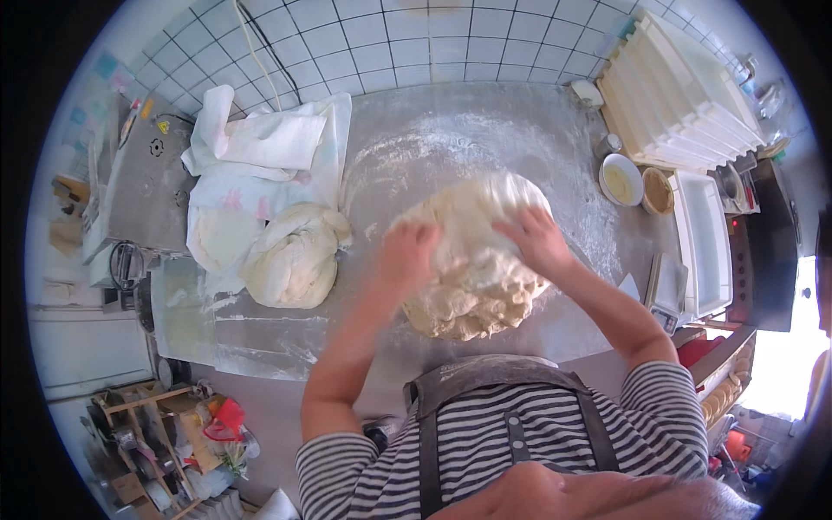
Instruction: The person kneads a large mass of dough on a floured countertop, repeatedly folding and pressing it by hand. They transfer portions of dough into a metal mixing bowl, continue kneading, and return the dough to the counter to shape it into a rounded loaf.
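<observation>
A large mass of dough [481, 260] lies on the floured metal worktop [403, 143], its far part smooth and blurred, its near part lumpy and rough. My left hand [411, 250] is at the dough's left side, blurred, fingers curled towards it. On the right side my right hand [536, 240] rests against the dough with thumb and fingers spread. Whether either hand grips a fold of dough cannot be told. A second, smoother lump of dough [292, 266] sits to the left, partly on a white cloth [279, 195].
White stacked trays [676, 97] stand at the back right. Near them are a white bowl [622, 181], a brown-filled bowl [658, 191], an open white bin [702, 240] and a scale [666, 286]. A metal machine [149, 182] stands at the left; a tiled wall [448, 39] is behind.
</observation>
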A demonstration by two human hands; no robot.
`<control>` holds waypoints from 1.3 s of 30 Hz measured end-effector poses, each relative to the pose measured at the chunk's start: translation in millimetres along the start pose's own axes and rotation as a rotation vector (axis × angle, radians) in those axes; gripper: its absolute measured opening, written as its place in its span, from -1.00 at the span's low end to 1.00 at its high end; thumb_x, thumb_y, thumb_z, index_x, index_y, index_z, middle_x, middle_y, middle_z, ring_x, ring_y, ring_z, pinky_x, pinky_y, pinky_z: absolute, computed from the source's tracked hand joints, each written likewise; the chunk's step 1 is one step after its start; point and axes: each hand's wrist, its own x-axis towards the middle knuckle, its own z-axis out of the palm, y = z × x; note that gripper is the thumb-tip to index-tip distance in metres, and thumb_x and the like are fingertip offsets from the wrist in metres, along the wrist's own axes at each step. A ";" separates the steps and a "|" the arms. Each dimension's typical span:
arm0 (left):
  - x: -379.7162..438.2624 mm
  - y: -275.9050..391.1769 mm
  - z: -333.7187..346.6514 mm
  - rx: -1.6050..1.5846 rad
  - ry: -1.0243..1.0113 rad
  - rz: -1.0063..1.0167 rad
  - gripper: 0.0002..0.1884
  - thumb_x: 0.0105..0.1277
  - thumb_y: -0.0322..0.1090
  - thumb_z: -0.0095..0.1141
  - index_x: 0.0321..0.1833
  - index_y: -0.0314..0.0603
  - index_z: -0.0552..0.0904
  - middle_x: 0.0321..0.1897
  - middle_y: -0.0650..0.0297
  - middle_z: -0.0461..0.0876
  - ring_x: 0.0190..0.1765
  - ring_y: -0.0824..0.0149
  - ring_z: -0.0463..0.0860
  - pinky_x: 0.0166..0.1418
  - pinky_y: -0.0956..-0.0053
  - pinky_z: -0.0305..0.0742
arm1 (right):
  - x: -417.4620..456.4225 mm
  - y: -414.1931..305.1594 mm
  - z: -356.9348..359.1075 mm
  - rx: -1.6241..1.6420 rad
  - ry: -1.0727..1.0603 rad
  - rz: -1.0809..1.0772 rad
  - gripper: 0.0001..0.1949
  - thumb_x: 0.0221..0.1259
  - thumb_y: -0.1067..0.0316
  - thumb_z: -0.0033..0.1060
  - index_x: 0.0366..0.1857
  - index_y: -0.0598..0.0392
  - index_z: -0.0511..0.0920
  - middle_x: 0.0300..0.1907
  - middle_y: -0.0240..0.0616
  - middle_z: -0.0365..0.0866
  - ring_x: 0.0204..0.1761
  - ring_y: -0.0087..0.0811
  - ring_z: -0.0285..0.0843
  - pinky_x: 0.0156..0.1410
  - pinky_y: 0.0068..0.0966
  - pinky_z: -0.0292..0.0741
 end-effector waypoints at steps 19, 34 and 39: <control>-38.0 53.2 113.9 -0.042 0.109 0.156 -0.74 -0.22 -0.23 0.21 -0.46 -0.05 0.44 -0.51 0.30 0.44 -0.42 0.27 0.48 -0.55 0.42 0.35 | -38.6 10.0 45.1 0.016 -0.282 -0.338 -0.84 -0.08 0.27 0.04 -0.38 -0.04 0.41 -0.35 -0.30 0.35 -0.36 -0.35 0.42 -0.46 -0.55 0.47; 53.4 -34.6 11.9 -0.402 -0.338 0.046 -0.26 -0.10 0.07 0.32 0.15 -0.11 0.41 0.10 0.03 0.39 0.21 0.08 0.35 0.23 0.25 0.28 | 56.6 51.0 -19.5 -0.057 -0.571 0.177 -0.39 -0.15 -0.04 0.30 0.12 -0.22 0.40 0.15 -0.27 0.37 0.17 -0.30 0.32 0.21 -0.27 0.30; 113.4 -65.8 77.6 -0.483 -0.437 -0.073 -0.08 -0.29 0.07 0.42 0.23 -0.07 0.35 0.20 0.02 0.34 0.31 0.06 0.24 0.32 0.29 0.18 | 72.9 91.6 31.3 -0.101 -0.515 0.436 -0.09 -0.48 0.04 0.51 0.22 -0.25 0.27 0.17 -0.18 0.32 0.25 -0.15 0.20 0.26 -0.23 0.23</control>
